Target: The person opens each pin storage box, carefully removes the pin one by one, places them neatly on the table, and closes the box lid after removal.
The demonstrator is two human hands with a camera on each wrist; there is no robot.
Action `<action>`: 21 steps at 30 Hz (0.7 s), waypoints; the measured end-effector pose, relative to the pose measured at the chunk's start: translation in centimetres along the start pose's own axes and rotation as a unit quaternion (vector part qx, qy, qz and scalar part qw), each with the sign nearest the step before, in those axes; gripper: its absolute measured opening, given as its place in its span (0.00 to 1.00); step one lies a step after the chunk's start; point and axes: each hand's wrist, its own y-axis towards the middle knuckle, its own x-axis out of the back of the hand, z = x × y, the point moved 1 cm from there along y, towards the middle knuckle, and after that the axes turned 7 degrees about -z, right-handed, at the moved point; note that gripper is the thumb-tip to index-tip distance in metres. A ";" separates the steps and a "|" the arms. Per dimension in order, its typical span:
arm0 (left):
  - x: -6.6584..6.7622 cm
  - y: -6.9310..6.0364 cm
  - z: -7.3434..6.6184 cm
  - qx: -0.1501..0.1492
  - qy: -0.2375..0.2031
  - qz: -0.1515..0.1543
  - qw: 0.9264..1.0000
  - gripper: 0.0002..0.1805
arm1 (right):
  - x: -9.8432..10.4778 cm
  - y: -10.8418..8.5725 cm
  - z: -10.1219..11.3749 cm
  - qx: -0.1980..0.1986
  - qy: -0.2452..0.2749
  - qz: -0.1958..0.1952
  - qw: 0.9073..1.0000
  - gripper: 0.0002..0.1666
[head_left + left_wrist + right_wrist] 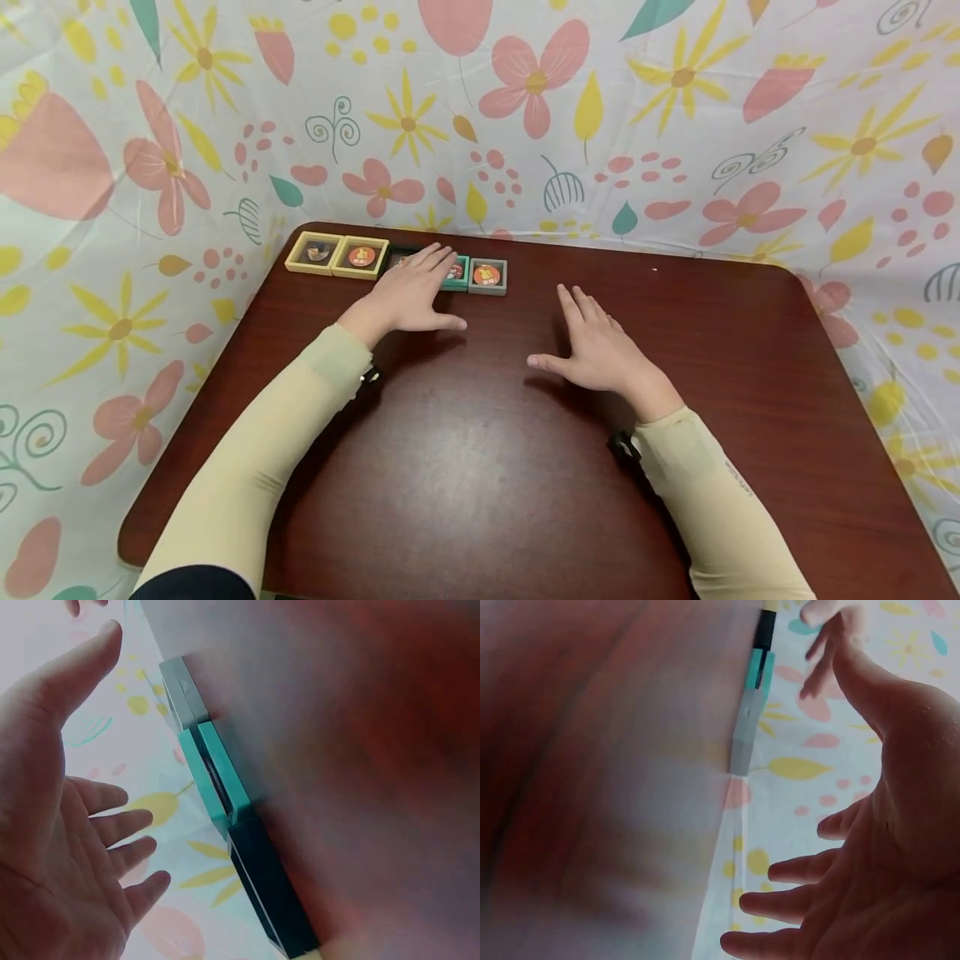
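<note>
My left hand hovers over the row of small square frames near the table's back edge, its fingers extended and thumb out to the side. Beneath it are a black frame, mostly hidden in the head view, and a teal frame. A grey frame with an orange round picture ends the row on the right. Two yellow frames sit side by side at the left end. Right of the row, my right hand is held above the table with spread fingers. Both hands hold nothing.
The dark brown table has rounded corners. Close behind it and on both sides hangs a white cloth printed with flowers and leaves. A tiny light speck lies near the back edge.
</note>
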 end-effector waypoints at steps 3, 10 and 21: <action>0.1 1.6 0.0 -0.008 0.002 0.006 1.000 0.67 | -0.2 0.9 0.1 0.004 0.007 0.003 1.000 0.79; -0.5 5.2 -0.2 -0.012 -0.029 0.013 0.999 0.64 | -0.5 2.9 0.5 -0.001 0.034 0.009 0.999 0.77; -1.0 8.1 0.7 -0.016 -0.029 0.045 0.998 0.57 | -1.1 5.7 1.0 -0.009 0.063 0.032 0.997 0.73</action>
